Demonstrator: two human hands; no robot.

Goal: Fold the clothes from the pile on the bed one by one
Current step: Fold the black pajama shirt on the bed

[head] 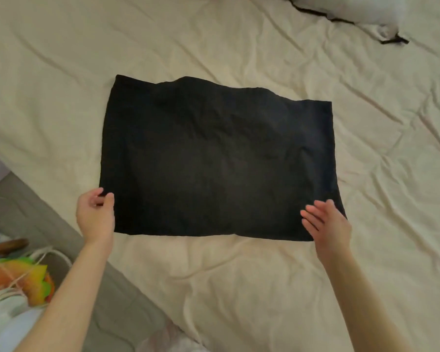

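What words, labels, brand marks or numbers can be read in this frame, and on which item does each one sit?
None can be read.
Black garment: plain dark cloth, no tag or print showing.
Cream bed sheet: no writing.
Colourful clutter beside the bed: no lettering can be made out.

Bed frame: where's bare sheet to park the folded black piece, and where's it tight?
Bare sheet runs left of and beyond the black garment, also right of it and near the camera between the forearms. Tight: the white pile at far right, clutter off the bed's left edge. Left hand pinches the near-left corner; right hand lies open on the near-right.
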